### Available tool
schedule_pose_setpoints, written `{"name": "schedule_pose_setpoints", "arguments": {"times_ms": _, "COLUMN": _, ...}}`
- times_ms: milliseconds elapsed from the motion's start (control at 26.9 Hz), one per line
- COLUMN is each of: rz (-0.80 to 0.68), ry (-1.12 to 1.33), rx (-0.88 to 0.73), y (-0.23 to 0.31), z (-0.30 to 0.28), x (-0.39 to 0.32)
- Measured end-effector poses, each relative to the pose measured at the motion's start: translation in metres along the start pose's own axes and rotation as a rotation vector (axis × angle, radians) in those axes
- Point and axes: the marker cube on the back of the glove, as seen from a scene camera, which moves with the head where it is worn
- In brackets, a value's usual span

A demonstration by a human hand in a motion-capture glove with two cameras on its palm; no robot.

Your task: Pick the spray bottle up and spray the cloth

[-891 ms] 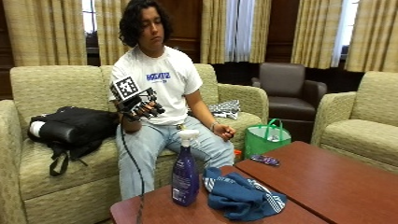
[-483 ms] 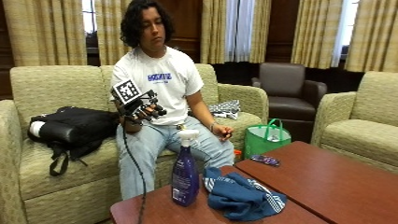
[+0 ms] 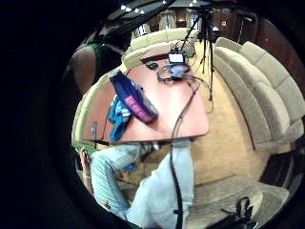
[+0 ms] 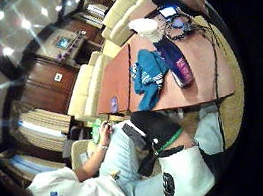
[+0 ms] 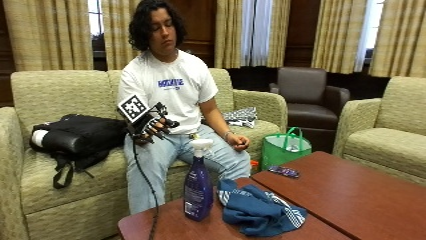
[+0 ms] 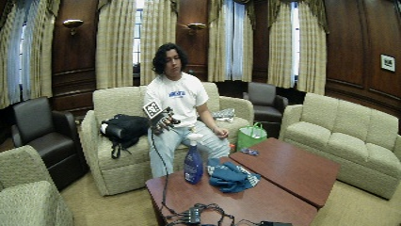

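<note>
A purple spray bottle [image 5: 198, 186] with a white trigger head stands upright near the table's [image 5: 346, 197] corner closest to the seated person. A crumpled blue cloth [image 5: 259, 211] lies on the table right beside the bottle. My gloved right hand [image 5: 152, 127] hangs in the air in front of the person's waist, above the lap and well short of the bottle, with relaxed fingers that hold nothing. Both palm views look down at the table from a distance, showing the bottle [image 3: 133, 98] [image 4: 172, 55] and the cloth [image 3: 118, 118] [image 4: 148, 75]. The bare left hand rests on the person's thigh.
A black bag [image 5: 76, 140] lies on the couch beside the person. A green tote [image 5: 285, 149] stands on the floor by the table. A small dark object [image 5: 284, 171] sits on the table's far part. Cables and devices [image 6: 200, 215] cover the table's near end.
The gloved hand has sunk a little towards the lap. The bottle and the cloth have not moved.
</note>
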Motion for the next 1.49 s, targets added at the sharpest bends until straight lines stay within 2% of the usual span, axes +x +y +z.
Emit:
{"name": "schedule_pose_setpoints", "arguments": {"times_ms": 111, "rz": 0.205, "ry": -0.055, "rx": 0.037, "y": -0.012, "z": 0.016, "x": 0.001}}
{"name": "schedule_pose_setpoints", "arguments": {"times_ms": 149, "rz": 0.219, "ry": -0.078, "rx": 0.043, "y": -0.014, "z": 0.022, "x": 0.003}}
{"name": "schedule_pose_setpoints", "arguments": {"times_ms": 371, "rz": -0.013, "ry": -0.221, "rx": -0.071, "y": -0.009, "z": 0.053, "x": 0.022}}
{"name": "schedule_pose_setpoints", "arguments": {"times_ms": 483, "rz": 0.024, "ry": -0.252, "rx": -0.104, "y": -0.01, "z": 0.063, "x": 0.025}}
{"name": "schedule_pose_setpoints", "arguments": {"times_ms": 594, "rz": 0.094, "ry": -0.274, "rx": -0.061, "y": -0.023, "z": 0.077, "x": 0.027}}
{"name": "schedule_pose_setpoints", "arguments": {"times_ms": 743, "rz": 0.035, "ry": -0.317, "rx": -0.002, "y": -0.05, "z": 0.1, "x": 0.031}}
{"name": "schedule_pose_setpoints", "arguments": {"times_ms": 854, "rz": 0.025, "ry": -0.35, "rx": -0.037, "y": -0.056, "z": 0.111, "x": 0.03}}
{"name": "schedule_pose_setpoints", "arguments": {"times_ms": 1189, "rz": 0.179, "ry": -0.489, "rx": -0.095, "y": -0.081, "z": 0.146, "x": 0.026}}
{"name": "schedule_pose_setpoints", "arguments": {"times_ms": 1486, "rz": 0.162, "ry": -0.538, "rx": -0.044, "y": -0.114, "z": 0.169, "x": 0.025}}
